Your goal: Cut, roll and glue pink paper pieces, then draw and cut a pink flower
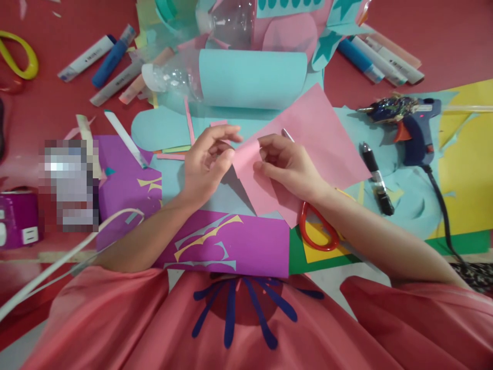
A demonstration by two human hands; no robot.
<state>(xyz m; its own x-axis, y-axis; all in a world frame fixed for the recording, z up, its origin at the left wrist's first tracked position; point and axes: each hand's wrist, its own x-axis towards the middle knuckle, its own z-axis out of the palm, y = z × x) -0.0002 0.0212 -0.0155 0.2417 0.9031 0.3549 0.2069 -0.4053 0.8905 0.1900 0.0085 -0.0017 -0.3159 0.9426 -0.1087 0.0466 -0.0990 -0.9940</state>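
My left hand and my right hand both pinch the near corner of a pink paper sheet, folding or curling its edge between the fingertips. The sheet lies over light blue paper in the middle of the red table. Red-handled scissors lie under my right wrist, their blades hidden beneath the pink sheet. A plastic bottle wrapped in light blue paper lies on its side just beyond my hands.
A blue glue gun with its cord rests at the right on blue and yellow paper. A black marker lies beside it. Several markers lie at the back left and markers at the back right. Purple paper sits at the near edge.
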